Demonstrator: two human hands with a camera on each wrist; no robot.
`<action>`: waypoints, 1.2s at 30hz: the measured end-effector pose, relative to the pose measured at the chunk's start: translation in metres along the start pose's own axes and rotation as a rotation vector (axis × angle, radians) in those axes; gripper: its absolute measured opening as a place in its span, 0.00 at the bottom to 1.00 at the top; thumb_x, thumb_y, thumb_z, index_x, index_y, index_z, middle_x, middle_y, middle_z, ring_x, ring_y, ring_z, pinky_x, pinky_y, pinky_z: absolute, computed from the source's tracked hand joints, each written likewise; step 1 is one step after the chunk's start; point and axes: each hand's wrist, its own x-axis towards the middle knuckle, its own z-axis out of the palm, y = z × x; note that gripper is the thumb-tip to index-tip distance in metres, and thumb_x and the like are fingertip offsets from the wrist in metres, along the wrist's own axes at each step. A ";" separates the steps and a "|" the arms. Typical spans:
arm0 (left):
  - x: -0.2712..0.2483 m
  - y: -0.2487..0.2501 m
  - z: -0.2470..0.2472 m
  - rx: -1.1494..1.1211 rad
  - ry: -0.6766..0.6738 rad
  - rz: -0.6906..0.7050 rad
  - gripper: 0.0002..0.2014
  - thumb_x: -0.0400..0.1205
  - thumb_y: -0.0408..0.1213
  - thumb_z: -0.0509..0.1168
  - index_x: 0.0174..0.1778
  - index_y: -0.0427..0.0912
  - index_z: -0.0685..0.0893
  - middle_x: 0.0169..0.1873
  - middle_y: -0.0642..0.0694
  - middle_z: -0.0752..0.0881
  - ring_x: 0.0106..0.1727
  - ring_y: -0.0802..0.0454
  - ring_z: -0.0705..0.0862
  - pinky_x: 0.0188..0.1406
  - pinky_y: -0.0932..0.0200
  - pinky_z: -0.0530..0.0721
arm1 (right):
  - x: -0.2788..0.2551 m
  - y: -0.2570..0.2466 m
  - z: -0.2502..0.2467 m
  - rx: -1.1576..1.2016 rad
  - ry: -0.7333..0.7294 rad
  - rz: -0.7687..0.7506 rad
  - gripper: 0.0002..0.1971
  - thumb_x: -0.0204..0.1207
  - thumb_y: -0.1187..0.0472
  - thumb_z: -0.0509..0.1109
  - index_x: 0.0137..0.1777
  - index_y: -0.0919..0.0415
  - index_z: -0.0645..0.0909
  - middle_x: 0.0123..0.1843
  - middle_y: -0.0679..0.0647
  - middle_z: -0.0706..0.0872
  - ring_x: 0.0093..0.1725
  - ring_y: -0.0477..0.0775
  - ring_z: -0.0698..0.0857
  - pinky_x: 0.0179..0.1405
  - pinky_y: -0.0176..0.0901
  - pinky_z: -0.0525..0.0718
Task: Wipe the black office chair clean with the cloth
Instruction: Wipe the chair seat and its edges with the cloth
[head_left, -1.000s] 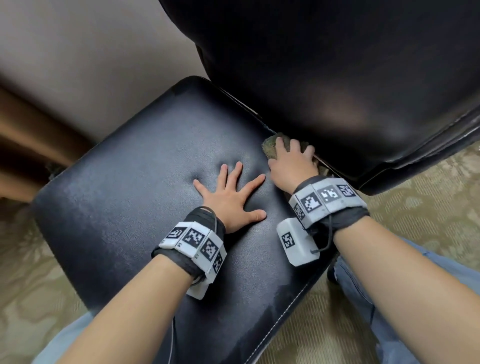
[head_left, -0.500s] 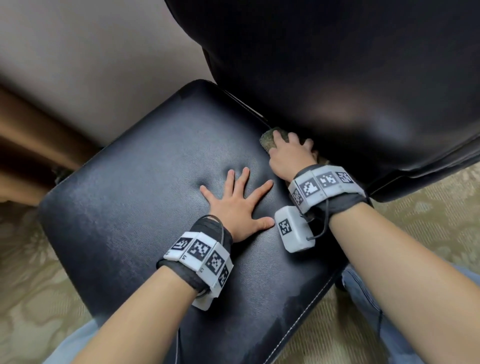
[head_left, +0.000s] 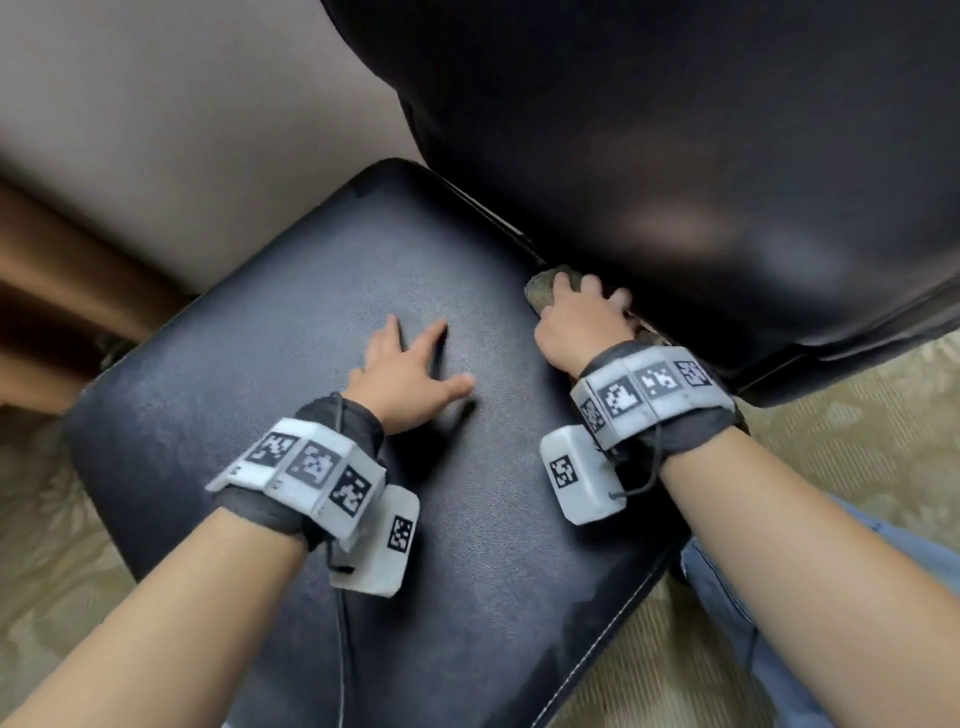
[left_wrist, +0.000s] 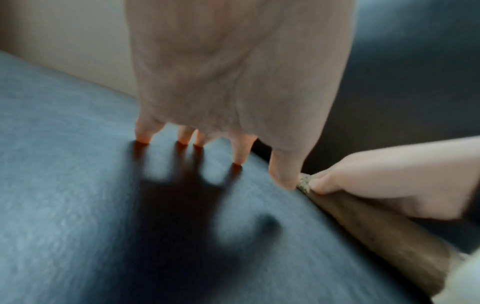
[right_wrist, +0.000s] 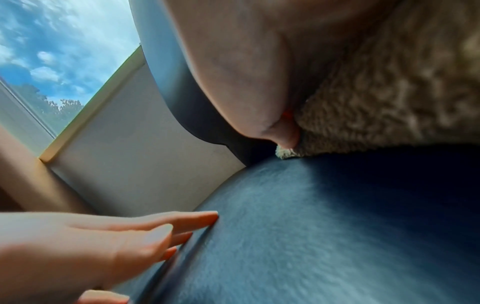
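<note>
At the seat's back crease, a brown cloth (head_left: 543, 291) is being gripped by the right hand (head_left: 579, 325) under the overhanging backrest (head_left: 675, 156), while the seat cushion (head_left: 291, 322) is being touched by the left hand (head_left: 402, 371), fingers spread.

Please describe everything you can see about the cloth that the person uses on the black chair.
The olive-brown, fuzzy terry-like cloth is bunched under the right hand, which grips it. It lies pressed on the rear edge of the black leather-like chair seat, in the crease below the black backrest. Only small parts show beside the fingers; most is hidden.
</note>
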 end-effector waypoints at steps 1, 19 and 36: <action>0.000 -0.001 -0.002 -0.015 -0.021 -0.032 0.38 0.78 0.60 0.61 0.82 0.60 0.51 0.82 0.38 0.40 0.82 0.41 0.40 0.80 0.40 0.48 | 0.002 -0.007 -0.002 0.017 0.001 0.021 0.25 0.81 0.58 0.53 0.78 0.58 0.58 0.76 0.59 0.61 0.74 0.72 0.58 0.71 0.63 0.61; -0.005 0.001 -0.004 0.137 -0.208 -0.018 0.53 0.70 0.62 0.70 0.81 0.61 0.39 0.79 0.36 0.30 0.81 0.38 0.34 0.80 0.41 0.46 | 0.014 -0.022 -0.003 0.006 -0.007 0.019 0.26 0.80 0.60 0.53 0.78 0.60 0.57 0.76 0.60 0.61 0.74 0.71 0.59 0.71 0.61 0.62; -0.003 -0.004 -0.009 0.289 -0.164 -0.002 0.43 0.76 0.64 0.62 0.79 0.67 0.41 0.82 0.41 0.38 0.83 0.44 0.42 0.77 0.42 0.56 | 0.021 -0.027 -0.012 0.030 -0.041 0.037 0.24 0.80 0.61 0.53 0.76 0.62 0.60 0.75 0.61 0.62 0.75 0.71 0.59 0.73 0.65 0.61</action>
